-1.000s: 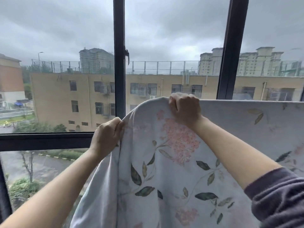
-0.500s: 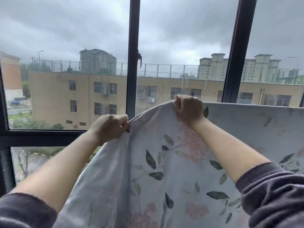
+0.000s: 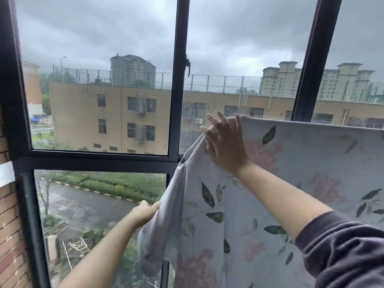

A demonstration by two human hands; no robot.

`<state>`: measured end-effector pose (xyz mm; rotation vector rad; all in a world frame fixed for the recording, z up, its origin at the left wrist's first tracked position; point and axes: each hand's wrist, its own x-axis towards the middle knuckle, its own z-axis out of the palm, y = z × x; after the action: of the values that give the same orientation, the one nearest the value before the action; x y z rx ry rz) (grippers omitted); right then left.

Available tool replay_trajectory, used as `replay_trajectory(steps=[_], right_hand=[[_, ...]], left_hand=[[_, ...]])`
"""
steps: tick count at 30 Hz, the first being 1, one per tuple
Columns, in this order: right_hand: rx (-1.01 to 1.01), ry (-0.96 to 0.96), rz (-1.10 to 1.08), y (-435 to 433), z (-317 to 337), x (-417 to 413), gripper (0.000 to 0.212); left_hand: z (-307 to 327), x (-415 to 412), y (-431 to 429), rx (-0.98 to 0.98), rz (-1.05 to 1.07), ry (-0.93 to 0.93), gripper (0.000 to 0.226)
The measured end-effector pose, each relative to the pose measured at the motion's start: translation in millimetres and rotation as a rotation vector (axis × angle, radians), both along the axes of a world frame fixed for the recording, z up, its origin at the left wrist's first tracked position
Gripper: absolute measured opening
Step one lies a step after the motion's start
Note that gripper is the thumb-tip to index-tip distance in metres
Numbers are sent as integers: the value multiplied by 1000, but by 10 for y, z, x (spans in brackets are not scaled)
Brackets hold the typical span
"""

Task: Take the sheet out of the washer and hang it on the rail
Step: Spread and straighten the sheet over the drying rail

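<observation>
Half a second back both your fists were bunched on the top edge of the sheet; that has changed. Your right hand has let go and now lies flat on the cloth near its upper left corner, at the centre of the frame. Its fingers are straight and spread, the tips reaching just past the top fold. Your left hand has dropped to lower centre, where it grips the sheet's hanging left edge with fingers curled round the cloth. The sheet fills the right half of the picture. Its top fold runs fairly level from your right hand to the right border, in front of the window.

My reading: the lifting is over and the rail carries the sheet's weight — you are smoothing the top and pulling the side straight. The task looks close to finished.

Some things you cannot check from here. The rail is wholly covered by the fold, so whether the cloth sits squarely on it, or how much hangs behind, does not show. The sheet's bottom and right end are cut off by the frame. Most of your left fingers are tucked behind the cloth edge. The washer is out of view.
</observation>
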<state>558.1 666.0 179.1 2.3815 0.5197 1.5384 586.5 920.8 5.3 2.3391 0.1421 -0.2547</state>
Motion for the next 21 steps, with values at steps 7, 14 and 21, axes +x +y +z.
replay_trajectory(steps=[7,14,21], right_hand=[[-170,100,-23,274,-269,-7,34],[-128,66,-16,251,-213,-59,32],[-72,32,-3,289,-140,-59,41]], left_hand=[[-506,-295,70,-705,178,586,85],[426,-31,685,-1255,515,-345,22],[1851,-107,1246,-1018,558,-839,11]])
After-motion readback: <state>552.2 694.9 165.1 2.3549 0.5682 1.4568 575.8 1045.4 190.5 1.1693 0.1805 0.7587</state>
